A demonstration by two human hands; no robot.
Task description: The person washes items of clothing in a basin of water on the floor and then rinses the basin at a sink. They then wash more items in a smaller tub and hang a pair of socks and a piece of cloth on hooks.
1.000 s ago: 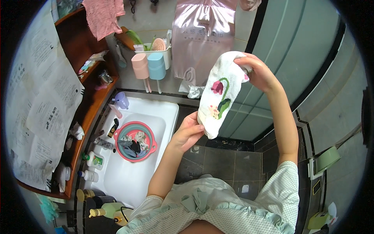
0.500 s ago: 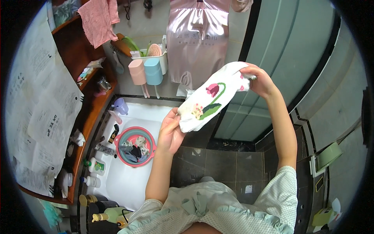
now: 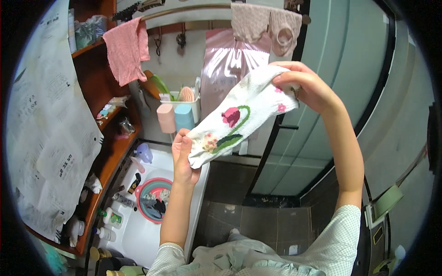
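Observation:
A white sock (image 3: 251, 103) with a red tulip, green stem and small pink flowers is stretched slantwise in front of me, up in the air. My left hand (image 3: 183, 158) pinches its lower left end between thumb and fingers. At the upper right end my right hand (image 3: 311, 87) grips the fabric, fingers over the top edge and thumb below. Greyish marks show on the white cloth. Below and left, a pink-rimmed grey basin (image 3: 143, 216) holds several crumpled dark and light cloth pieces; my left forearm covers part of it.
The basin stands in a white sink (image 3: 133, 239) with bottles (image 3: 113, 217) and a purple cup (image 3: 144, 152) along its left edge. A pink cloth (image 3: 126, 53) and beige garments (image 3: 264, 25) hang from a rail. A frosted glass door (image 3: 317, 92) is at right.
The sock has come closer and spread wider, with both hands further apart. My left hand has shifted left, my right slightly rightward. The view has tilted up, bringing the rail into sight.

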